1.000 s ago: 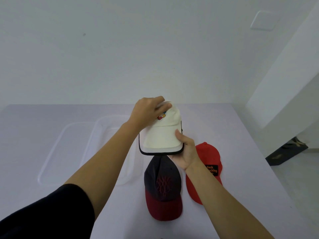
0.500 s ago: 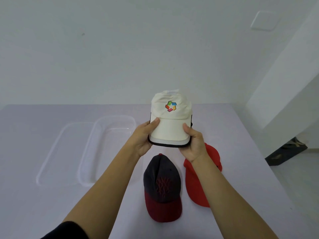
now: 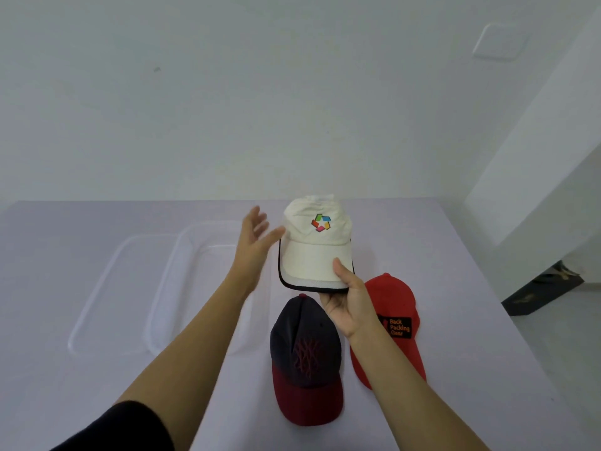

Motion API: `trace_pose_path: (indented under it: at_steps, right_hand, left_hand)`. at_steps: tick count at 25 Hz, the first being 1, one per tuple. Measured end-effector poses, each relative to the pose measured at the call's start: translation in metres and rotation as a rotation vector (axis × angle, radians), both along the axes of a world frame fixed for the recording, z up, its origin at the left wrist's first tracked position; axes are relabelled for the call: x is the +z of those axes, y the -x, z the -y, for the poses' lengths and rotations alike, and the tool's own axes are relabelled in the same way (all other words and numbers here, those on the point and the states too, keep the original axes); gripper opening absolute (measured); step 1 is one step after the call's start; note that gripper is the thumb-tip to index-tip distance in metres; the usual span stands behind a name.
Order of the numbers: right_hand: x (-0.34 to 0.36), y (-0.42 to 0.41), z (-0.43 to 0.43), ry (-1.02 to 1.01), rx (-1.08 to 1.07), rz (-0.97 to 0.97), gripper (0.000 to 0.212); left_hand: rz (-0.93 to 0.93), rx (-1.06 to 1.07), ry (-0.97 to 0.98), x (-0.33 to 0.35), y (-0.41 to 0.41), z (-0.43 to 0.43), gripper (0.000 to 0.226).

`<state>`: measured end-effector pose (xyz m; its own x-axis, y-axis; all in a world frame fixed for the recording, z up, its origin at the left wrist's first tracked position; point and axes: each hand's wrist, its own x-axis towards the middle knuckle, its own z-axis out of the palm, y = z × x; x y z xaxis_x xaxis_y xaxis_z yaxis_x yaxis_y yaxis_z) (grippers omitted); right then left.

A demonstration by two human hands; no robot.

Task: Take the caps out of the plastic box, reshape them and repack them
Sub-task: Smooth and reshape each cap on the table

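Note:
I hold a white cap [image 3: 313, 242] with a coloured logo above the table, its brim toward me. My right hand [image 3: 348, 299] grips the brim's front right edge, thumb on top. My left hand [image 3: 255, 240] is open just left of the cap's crown, fingers spread, thumb near or touching the crown's side. A dark navy cap with a maroon brim [image 3: 305, 356] lies on the table below the white one. A red cap [image 3: 392, 323] with a black label lies to its right. The clear plastic box [image 3: 169, 288] sits empty at the left.
A clear lid [image 3: 97, 294] lies flat left of the box. The table [image 3: 471, 320] ends at the right, where a wall corner and floor with a dark object [image 3: 541, 288] show. A white wall stands behind.
My left hand has let go of the white cap's brim and opened beside the crown. The right hand keeps its grip, and the cap has hardly moved.

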<state>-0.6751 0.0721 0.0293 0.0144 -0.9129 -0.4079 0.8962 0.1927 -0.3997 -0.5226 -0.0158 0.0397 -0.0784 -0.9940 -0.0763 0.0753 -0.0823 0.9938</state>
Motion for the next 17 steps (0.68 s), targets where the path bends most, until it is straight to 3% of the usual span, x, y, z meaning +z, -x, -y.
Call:
trace_pose_path:
  at_steps: [2,5,9,11,14,17]
  right_hand:
    - [-0.001,0.000,-0.002,-0.008,0.014,-0.009,0.048]
    - [0.001,-0.002,-0.002,-0.007,0.023,0.003,0.042]
    - [0.002,-0.008,-0.006,-0.020,0.022,0.014,0.046]
    - [0.001,-0.010,-0.008,-0.023,0.021,0.019,0.045]
    - [0.001,-0.011,-0.008,-0.017,0.028,0.020,0.040]
    - [0.002,-0.011,-0.006,-0.008,0.008,0.022,0.038]
  left_hand:
    - [0.172,-0.128,0.228,0.015,-0.009,0.010,0.066]
    - [0.379,-0.337,0.315,0.031,-0.014,0.019,0.052]
    - [0.665,-0.319,0.394,0.036,-0.019,0.031,0.026]
    - [0.633,-0.364,0.334,0.040,-0.022,0.036,0.023]
    - [0.404,-0.451,0.128,0.051,-0.019,0.037,0.020]
    - [0.515,-0.419,0.171,0.059,-0.011,0.039,0.024]
